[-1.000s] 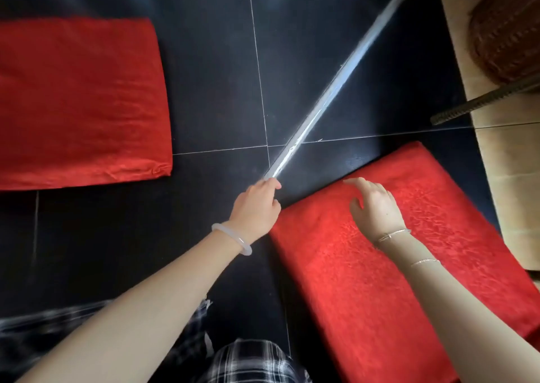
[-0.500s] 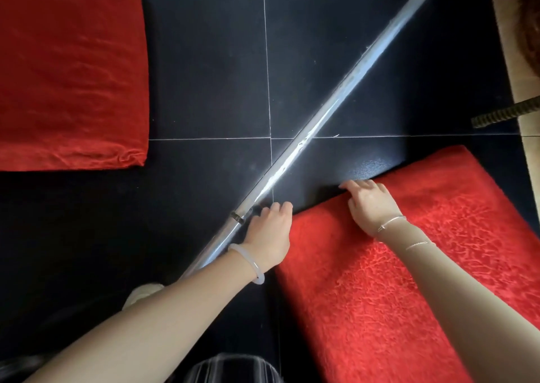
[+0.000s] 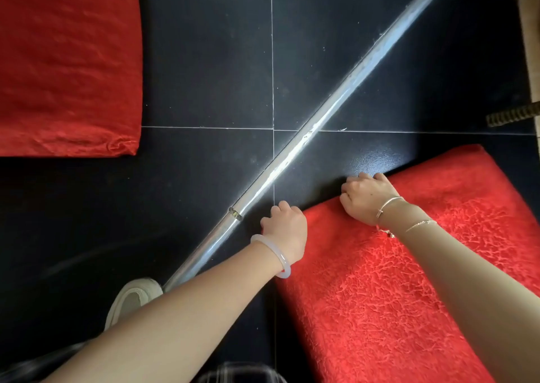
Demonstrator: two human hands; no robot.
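Both my hands are on the red cushion [image 3: 409, 280], which lies on the black tiled floor [image 3: 204, 61] at the lower right, turned at a slant so that one corner points toward the middle of the floor. My left hand [image 3: 287, 226] is at that corner, its fingers curled down over the edge of the crinkled fabric and gripping it; the fingertips are hidden under the hand. My right hand [image 3: 368, 197] sits a little farther along the far edge, its knuckles up and its fingers folded over the rim where the cushion meets the floor, holding it as well. A white bangle [image 3: 273, 254] circles my left wrist, and thin bracelets [image 3: 388, 206] cross my right. Just beside my left hand a long metal pole [image 3: 336, 102] lies on the floor, running diagonally from near my pale shoe [image 3: 131, 298] to the upper right corner; it is close to the cushion's corner, and I cannot tell whether the two touch. A second red cushion [image 3: 67, 61] lies flat at the upper left, well apart from the first. At the right edge the end of a dark ribbed rod [image 3: 514, 114] pokes in.
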